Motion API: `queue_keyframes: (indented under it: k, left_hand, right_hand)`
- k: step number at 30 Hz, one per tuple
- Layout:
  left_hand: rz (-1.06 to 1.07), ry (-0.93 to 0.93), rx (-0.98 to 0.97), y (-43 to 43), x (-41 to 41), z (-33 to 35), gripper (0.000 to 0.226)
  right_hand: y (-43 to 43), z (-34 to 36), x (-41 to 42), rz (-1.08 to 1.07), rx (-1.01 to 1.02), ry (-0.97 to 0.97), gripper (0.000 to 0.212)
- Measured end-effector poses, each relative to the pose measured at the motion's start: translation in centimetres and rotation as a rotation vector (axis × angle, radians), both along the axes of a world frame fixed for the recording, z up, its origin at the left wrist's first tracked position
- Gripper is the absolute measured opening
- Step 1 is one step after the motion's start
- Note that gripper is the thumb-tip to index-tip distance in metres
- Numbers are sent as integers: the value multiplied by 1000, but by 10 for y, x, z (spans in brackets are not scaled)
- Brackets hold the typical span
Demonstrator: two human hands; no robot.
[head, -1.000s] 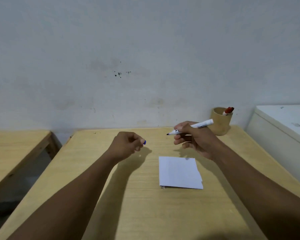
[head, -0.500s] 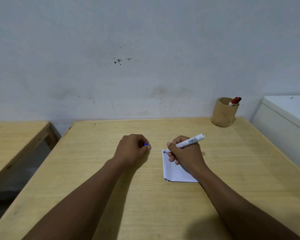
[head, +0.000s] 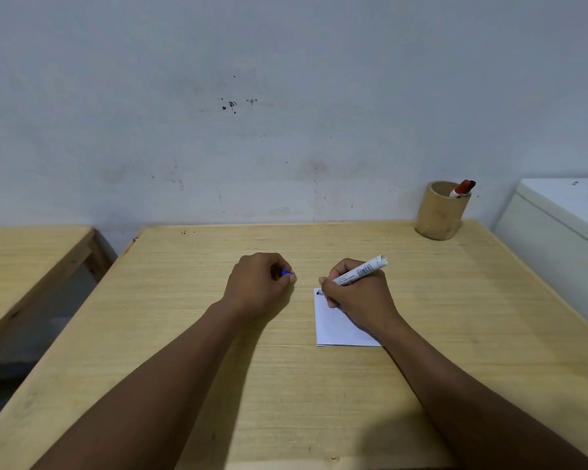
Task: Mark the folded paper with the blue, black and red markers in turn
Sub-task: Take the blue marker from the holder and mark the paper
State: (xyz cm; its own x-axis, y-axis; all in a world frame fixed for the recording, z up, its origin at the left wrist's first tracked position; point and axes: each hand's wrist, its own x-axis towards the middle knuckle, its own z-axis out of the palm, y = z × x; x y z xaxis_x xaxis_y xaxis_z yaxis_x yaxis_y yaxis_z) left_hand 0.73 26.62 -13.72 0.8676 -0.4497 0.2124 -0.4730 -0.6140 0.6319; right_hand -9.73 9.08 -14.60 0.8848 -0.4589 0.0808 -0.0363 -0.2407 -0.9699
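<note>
A folded white paper [head: 333,329] lies on the wooden table [head: 319,401], right of centre. My right hand [head: 360,296] rests on the paper and grips a white-barrelled blue marker [head: 362,270]; its tip touches the paper's top left corner, where a small dark mark shows. My left hand [head: 262,284] is a closed fist on the table, left of the paper, holding the marker's blue cap [head: 287,273]. A red-capped marker [head: 462,188] stands in the cup at the back right. No black marker is visible.
A bamboo cup [head: 438,215] stands at the table's back right corner against the wall. A white cabinet [head: 564,215] sits beyond the right edge. A second wooden table [head: 24,252] is on the left, across a gap.
My right hand came down from above the table and set the marker tip on the paper's top left corner. My left hand dropped to rest on the table with the cap.
</note>
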Motion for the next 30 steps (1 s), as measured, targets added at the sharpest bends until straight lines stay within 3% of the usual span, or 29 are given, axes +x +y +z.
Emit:
queue_keyframes:
  k: [8,16,20,30]
  left_hand:
    - [-8,0,6,-1,2,-2,8]
    - [-147,67,160,-2,16,16,9]
    - [-189,85,237,-5,17,24,14]
    - [-163,118,204,0,11,25,33]
  right_hand:
    - [-2,3,1,40,24,35,19]
    - [-10,13,8,-86,386,-2,15]
    - [-11,17,10,-86,397,30,20]
    - [-15,31,5,38,438,73,16]
